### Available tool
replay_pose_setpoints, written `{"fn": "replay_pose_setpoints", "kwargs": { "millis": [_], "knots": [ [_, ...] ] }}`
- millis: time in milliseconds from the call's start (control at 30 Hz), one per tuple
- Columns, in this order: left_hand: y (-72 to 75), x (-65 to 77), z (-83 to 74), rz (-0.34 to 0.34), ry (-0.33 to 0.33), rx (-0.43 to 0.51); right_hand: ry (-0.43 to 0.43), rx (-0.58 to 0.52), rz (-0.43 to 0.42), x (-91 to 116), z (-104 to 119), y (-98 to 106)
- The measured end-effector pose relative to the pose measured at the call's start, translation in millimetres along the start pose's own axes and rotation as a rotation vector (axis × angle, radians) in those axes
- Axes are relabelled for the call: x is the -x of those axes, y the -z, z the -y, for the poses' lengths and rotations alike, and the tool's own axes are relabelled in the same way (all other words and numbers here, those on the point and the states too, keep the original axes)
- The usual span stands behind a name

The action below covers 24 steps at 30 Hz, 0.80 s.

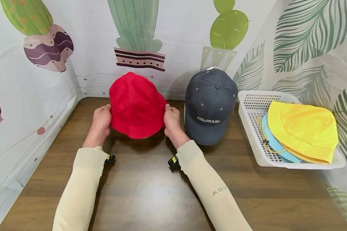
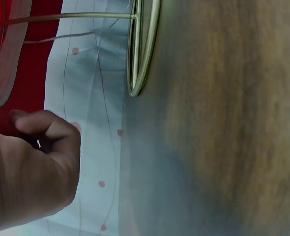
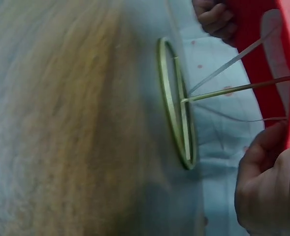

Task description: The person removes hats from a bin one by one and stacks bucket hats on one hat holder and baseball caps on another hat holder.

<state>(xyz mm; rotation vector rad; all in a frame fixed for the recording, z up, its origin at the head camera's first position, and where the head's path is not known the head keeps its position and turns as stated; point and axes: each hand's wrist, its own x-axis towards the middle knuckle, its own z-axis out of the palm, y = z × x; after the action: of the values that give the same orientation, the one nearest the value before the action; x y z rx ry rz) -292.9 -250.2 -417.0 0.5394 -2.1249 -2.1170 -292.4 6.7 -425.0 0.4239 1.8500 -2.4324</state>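
Observation:
A red bucket hat [image 1: 136, 106] sits over a gold wire hat stand [image 3: 233, 90], whose round base rests on the table. On the hat's left side my left hand [image 1: 102, 117] pinches the brim between thumb and fingers. My right hand [image 1: 172, 118] grips the brim on the opposite side. Seen from below in the right wrist view, the stand's thin rod rises into the hat's crown, and a pale band shows inside the hat. From the head view the hat hides nearly all of the stand.
A dark blue cap [image 1: 211, 96] lettered COLORADO stands just right of my right hand. Further right, a white plastic basket [image 1: 250, 138] holds a yellow hat [image 1: 306, 128] over a light blue hat [image 1: 270, 138] with a cord. Patterned cloth hangs behind the wooden table [image 1: 138, 199].

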Motion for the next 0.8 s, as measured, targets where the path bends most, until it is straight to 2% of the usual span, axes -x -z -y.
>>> {"fn": "replay_pose_setpoints", "kwargs": {
  "millis": [233, 367, 433, 567, 800],
  "knots": [
    [7.6, 0.3, -5.1, 0.024, 0.072, 0.117, -0.009, 0.073, 0.041, 9.5, 9.0, 3.7],
    [8.9, 1.7, -8.2, 0.045, 0.081, 0.142, 0.019, 0.114, 0.061, 15.5, 9.5, 4.8],
    [9.5, 0.0, -7.1, 0.033, 0.075, 0.143, 0.049, 0.128, 0.064, 17.4, 9.1, 4.8],
    [11.0, 0.9, -13.0, -0.026, 0.045, 0.135, 0.108, 0.177, 0.073, 20.8, 11.2, 4.8],
    [15.6, 11.4, -37.1, -0.131, -0.081, 0.139, 0.153, 0.267, 0.121, 30.0, 21.4, 7.2]
  ]
}}
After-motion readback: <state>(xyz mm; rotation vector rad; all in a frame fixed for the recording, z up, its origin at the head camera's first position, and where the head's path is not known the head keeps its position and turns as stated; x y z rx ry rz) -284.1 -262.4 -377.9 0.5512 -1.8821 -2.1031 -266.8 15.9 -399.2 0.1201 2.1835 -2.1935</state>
